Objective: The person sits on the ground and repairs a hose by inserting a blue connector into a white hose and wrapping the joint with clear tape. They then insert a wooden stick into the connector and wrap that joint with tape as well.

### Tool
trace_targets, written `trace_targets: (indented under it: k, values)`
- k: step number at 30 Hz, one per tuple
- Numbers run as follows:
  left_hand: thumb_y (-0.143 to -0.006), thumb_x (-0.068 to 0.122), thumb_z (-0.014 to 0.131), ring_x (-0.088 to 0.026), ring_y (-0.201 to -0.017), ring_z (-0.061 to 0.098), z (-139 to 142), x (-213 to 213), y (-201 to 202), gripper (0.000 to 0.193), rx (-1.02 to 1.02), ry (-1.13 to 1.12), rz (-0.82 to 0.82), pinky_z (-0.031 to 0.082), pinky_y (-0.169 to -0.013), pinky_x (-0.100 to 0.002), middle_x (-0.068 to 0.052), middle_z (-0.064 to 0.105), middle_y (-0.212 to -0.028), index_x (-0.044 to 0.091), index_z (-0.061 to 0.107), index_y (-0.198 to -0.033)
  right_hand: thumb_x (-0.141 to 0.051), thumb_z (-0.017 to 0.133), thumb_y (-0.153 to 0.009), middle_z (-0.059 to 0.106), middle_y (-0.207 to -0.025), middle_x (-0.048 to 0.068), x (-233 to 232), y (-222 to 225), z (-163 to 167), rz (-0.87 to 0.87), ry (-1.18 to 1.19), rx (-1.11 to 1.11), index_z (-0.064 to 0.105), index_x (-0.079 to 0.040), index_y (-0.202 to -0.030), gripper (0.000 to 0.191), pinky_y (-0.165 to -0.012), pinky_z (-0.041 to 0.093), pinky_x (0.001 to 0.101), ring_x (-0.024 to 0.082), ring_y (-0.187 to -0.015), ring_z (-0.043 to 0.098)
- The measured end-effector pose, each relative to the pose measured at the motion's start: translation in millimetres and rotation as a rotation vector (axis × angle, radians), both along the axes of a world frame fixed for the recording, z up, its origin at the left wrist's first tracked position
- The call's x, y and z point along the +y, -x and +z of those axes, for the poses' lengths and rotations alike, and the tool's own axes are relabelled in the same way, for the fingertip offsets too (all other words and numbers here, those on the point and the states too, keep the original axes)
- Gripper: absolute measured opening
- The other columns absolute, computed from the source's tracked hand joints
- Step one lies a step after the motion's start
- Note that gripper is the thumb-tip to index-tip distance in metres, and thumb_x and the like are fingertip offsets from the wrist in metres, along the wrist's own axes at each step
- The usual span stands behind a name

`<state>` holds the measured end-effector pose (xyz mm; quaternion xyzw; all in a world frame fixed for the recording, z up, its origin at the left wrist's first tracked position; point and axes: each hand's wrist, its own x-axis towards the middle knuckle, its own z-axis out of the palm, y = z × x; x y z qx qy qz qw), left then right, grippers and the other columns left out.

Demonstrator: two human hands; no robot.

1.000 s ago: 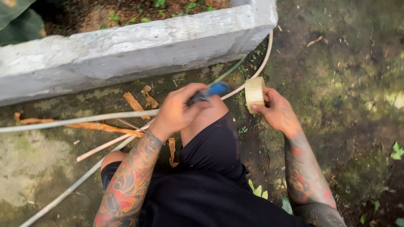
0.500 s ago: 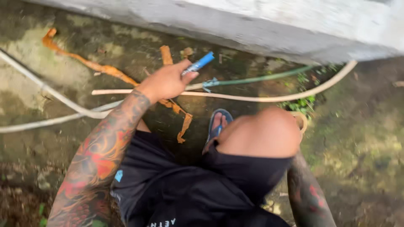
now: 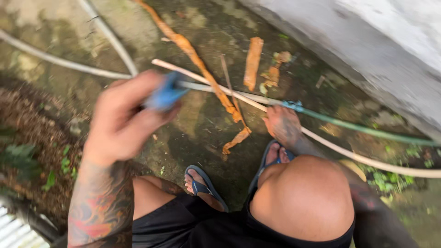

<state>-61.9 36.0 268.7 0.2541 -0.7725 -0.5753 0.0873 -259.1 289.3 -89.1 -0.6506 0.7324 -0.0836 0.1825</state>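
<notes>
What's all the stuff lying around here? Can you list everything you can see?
pale cables: at least two, whitish, running across the ground
green cable: one, green, from the right hand towards the wall
peeled strips: several, orange-brown, scattered on the ground
wall: one, grey concrete, top right
ground: damp, mossy, dark
weeds: small green patch, right
blue tool: one, blurred, in the left hand
sandals: two, blue, on the feet
shorts: black, bottom
left hand: raised, gripping the blue tool, tattooed arm
right hand: resting on the cables, beyond the knee

Left hand (image 3: 121, 119) holds blue tool (image 3: 166, 93); right hand (image 3: 283, 125) touches hose (image 3: 358, 127).
</notes>
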Motion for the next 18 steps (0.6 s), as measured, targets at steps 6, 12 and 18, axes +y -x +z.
trace_targets:
  k: [6, 12, 18]
  values:
    - [-0.099, 0.049, 0.069, -0.018, -0.063, 0.062, 38, 15, -110, 0.051, 0.235, -0.027, 0.31, 0.048, -0.06, -0.029, -0.012, 0.067, -0.078, -0.001, 0.068, -0.101, -0.013, 0.064, -0.088, 0.058, -0.089, 0.01, -192, -76, 21, 0.334, 0.354, -0.182, 0.061, -0.008, -0.092, 0.006, -0.075, 0.051, 0.0463, 0.033, -0.09, 0.062]
    - [-0.103, 0.048, 0.061, -0.026, -0.074, 0.07, 5, 21, -158, 0.048, 0.063, 0.007, 0.036, 0.056, -0.071, -0.039, -0.01, 0.07, -0.085, 0.0, 0.065, -0.102, -0.017, 0.07, -0.094, 0.064, -0.103, 0.013, -245, -111, 45, -0.126, 0.286, -0.371, 0.063, -0.007, -0.11, 0.02, -0.085, 0.051, 0.0465, 0.034, -0.098, 0.063]
    - [-0.094, 0.023, 0.066, -0.031, -0.079, 0.07, 15, 31, -175, 0.02, 0.036, 0.07, -0.057, 0.056, -0.074, -0.039, -0.013, 0.07, -0.088, 0.003, 0.064, -0.097, -0.054, 0.075, -0.055, 0.062, -0.129, 0.028, -150, -106, -4, -0.066, 0.156, 0.269, 0.056, -0.006, -0.137, 0.097, -0.082, 0.052, 0.0594, 0.042, -0.112, 0.064]
